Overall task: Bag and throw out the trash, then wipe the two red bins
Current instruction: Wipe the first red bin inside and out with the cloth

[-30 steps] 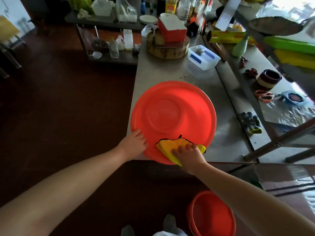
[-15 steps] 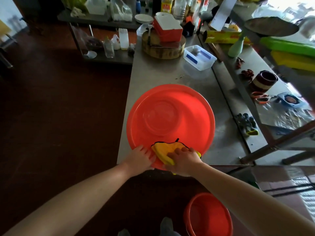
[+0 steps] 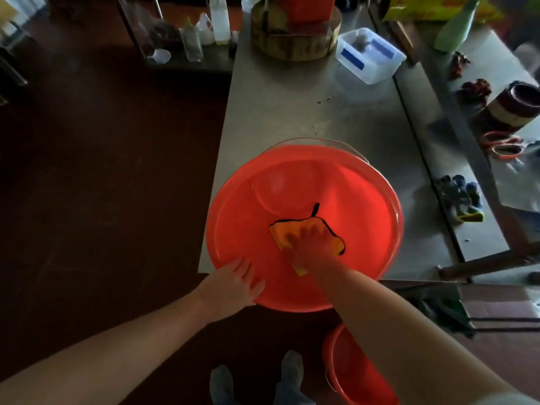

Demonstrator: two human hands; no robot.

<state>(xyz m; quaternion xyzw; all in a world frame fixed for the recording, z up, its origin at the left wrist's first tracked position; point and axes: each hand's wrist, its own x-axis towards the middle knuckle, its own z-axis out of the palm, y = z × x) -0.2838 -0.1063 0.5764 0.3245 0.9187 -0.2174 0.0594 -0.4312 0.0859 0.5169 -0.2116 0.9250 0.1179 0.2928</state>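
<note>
Head view. Found red bin (image 3: 304, 182) at near-left corner of worktop (image 3: 292, 112), overhanging its near edge. Noted right hand (image 3: 309, 247) on the bin's near part, fingers spread flat, pressing yellow cloth (image 3: 287, 230) down; nothing clasped. Noted left hand (image 3: 233, 283) laid on near-left rim, fingers fairly straight, steadying, not clutching. Spotted second red bin (image 3: 350, 366) on floor below near edge. Judged bin light, thin, smooth plastic, likely to slide or flex under pressure; best held at rim. Judged cloth soft, pliable.
</note>
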